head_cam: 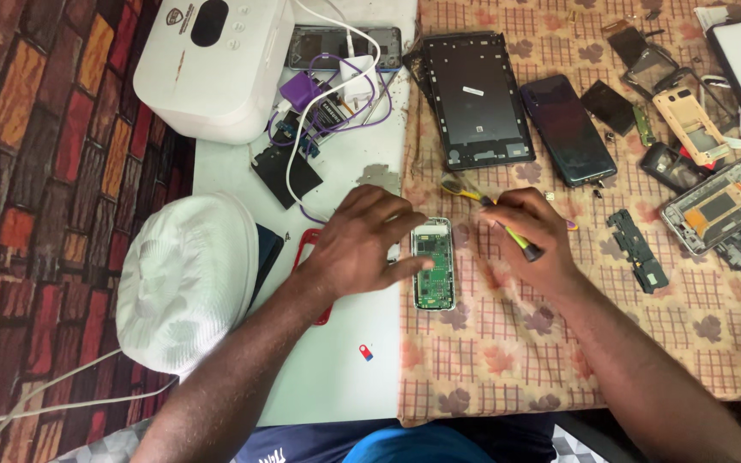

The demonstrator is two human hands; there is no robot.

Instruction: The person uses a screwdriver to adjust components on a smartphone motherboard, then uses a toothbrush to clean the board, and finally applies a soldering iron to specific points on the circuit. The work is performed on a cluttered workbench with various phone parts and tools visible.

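A small opened phone [433, 263] with its green circuit board showing lies on the edge of a patterned cloth [508, 343]. My left hand [362, 242] rests on its left side, fingers steadying the white frame. To the right of the phone, my right hand [529, 233] grips a screwdriver [508, 230] with a yellow and black handle; the tool runs up-left from the hand, past a pair of clear yellow tweezers [458, 186] on the cloth.
A black tablet back shell [478, 99], a dark phone [568, 129] and several phone parts [713, 201] lie on the cloth. On the white table are a white box-shaped device [212, 64], tangled white and purple cables [336, 86], a white cap [186, 279] and a red frame [306, 249].
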